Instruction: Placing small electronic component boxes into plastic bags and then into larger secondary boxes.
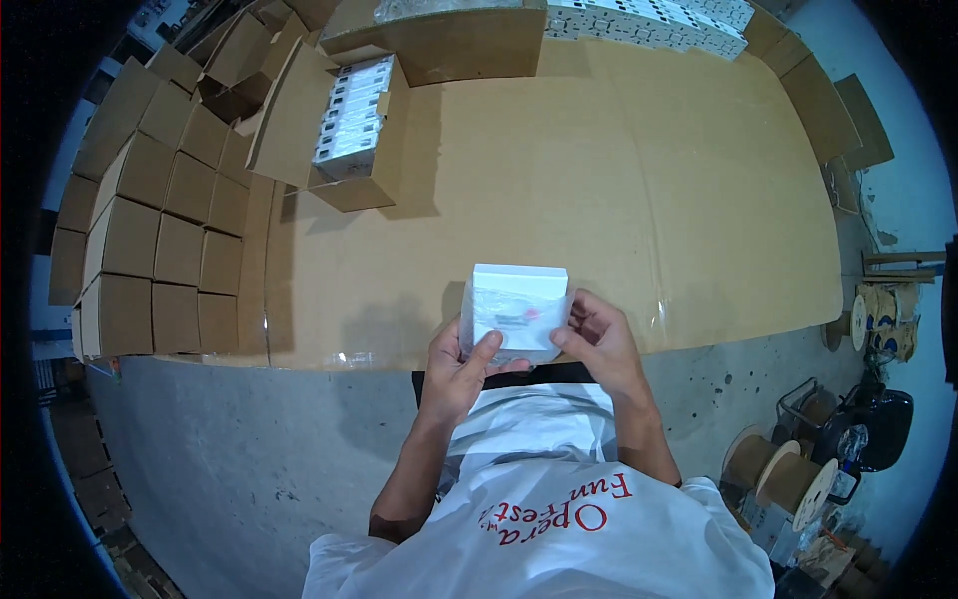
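A small white box (pixel 517 299) with a clear plastic-wrapped item on its face is held just above the near edge of a cardboard-covered table (pixel 619 200). My left hand (pixel 461 364) grips the box's lower left corner, thumb on its front. My right hand (pixel 599 334) holds its right side, fingers curled round the edge. Both forearms come up from my white shirt at the bottom of the view.
An open brown carton (pixel 344 130) filled with white boxes stands at the table's far left. Stacked shut cartons (pixel 160 230) line the left side. More white boxes (pixel 649 20) lie at the far edge. Wooden cable reels (pixel 788 479) sit on the floor at right.
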